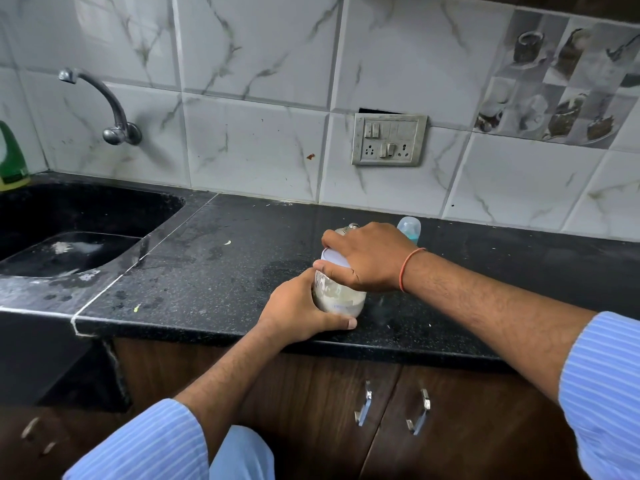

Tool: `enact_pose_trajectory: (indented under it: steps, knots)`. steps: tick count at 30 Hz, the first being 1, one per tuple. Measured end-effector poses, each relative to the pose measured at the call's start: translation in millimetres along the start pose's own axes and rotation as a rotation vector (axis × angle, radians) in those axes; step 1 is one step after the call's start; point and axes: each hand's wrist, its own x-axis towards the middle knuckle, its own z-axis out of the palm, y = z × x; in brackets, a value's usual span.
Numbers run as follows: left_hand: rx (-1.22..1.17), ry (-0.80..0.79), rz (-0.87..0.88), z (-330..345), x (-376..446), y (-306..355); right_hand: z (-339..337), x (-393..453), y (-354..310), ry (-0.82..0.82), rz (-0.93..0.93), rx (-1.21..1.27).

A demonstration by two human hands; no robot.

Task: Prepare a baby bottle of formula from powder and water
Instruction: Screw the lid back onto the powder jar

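A clear jar of pale powder stands on the black counter near its front edge. My left hand wraps around the jar's lower body. My right hand grips its white lid from above. Just behind my right hand, a baby bottle with a clear blue cap pokes out, its body mostly hidden. Beside it a small metal knob or lid shows above my fingers; what it belongs to is hidden.
A black sink lies at the left, with a wall tap above it and a green bottle in the corner. A switch socket plate is on the tiled wall. Brown cabinet doors with metal handles sit below the counter.
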Motion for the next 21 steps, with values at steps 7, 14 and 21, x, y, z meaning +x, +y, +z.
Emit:
enact_pose_trajectory:
  steps: [7,14,21]
  knots:
    - [0.035,-0.012,-0.019,-6,-1,4,-9,-11,5,-0.096,0.109,0.15]
    - [0.146,0.104,-0.116,-46,15,-16,-10,-19,43,-0.02,0.27,0.36]
    - [0.161,0.162,-0.184,-52,39,-35,27,2,52,-0.05,0.253,0.406]
